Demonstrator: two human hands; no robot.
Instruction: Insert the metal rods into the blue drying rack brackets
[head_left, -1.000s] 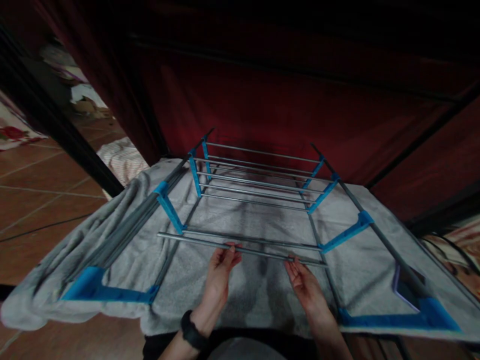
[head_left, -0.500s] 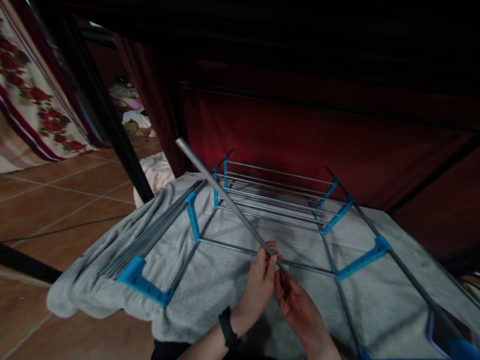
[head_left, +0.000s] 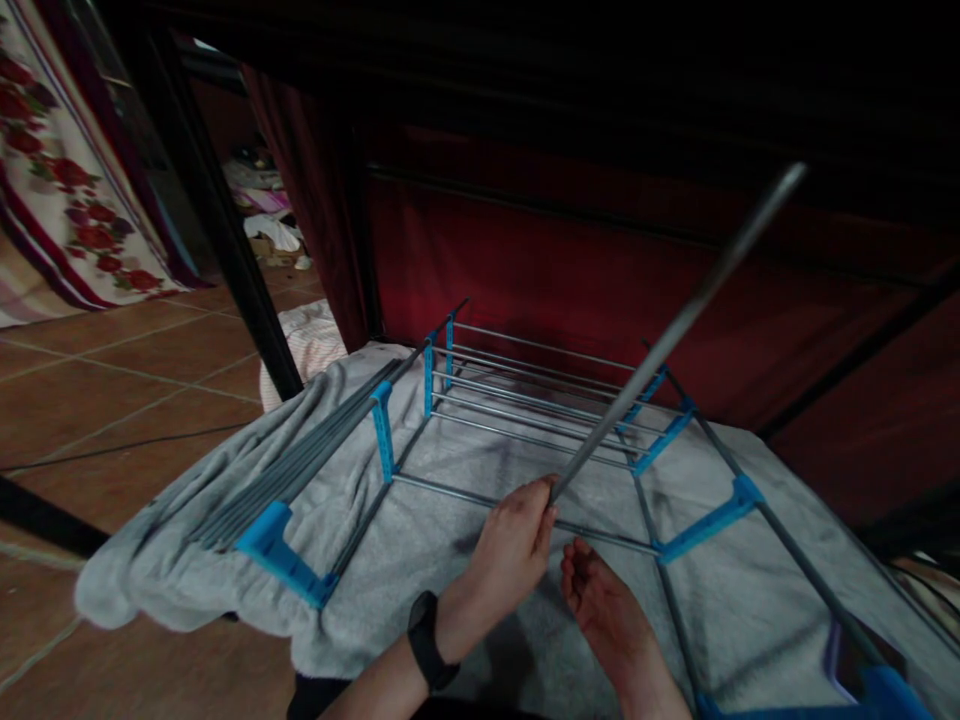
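My left hand [head_left: 514, 550], with a black band on its wrist, is closed round the lower end of a loose grey metal rod [head_left: 675, 325]. The rod slants up and to the right, its far end blurred. Just right of it, my right hand [head_left: 600, 600] lies palm up with curled, parted fingers and nothing in it. Both hands hover over a grey metal rack with blue plastic joints [head_left: 540, 400], which lies flat on a grey towel [head_left: 450, 540]. One rack bar runs right in front of my fingers.
A bundle of spare grey rods [head_left: 300, 455] lies along the towel's left side. Dark red fabric panels [head_left: 570, 270] and black poles stand behind the rack. Brown floor tiles [head_left: 112, 400] stretch to the left, with a flowered cloth [head_left: 67, 200] beyond. A phone-like object [head_left: 855, 660] sits at the right.
The rod swung from lying across the rack, to pointing up-left, to pointing up-right now. My right hand let go of it and the left hand keeps hold. The view shifted left.
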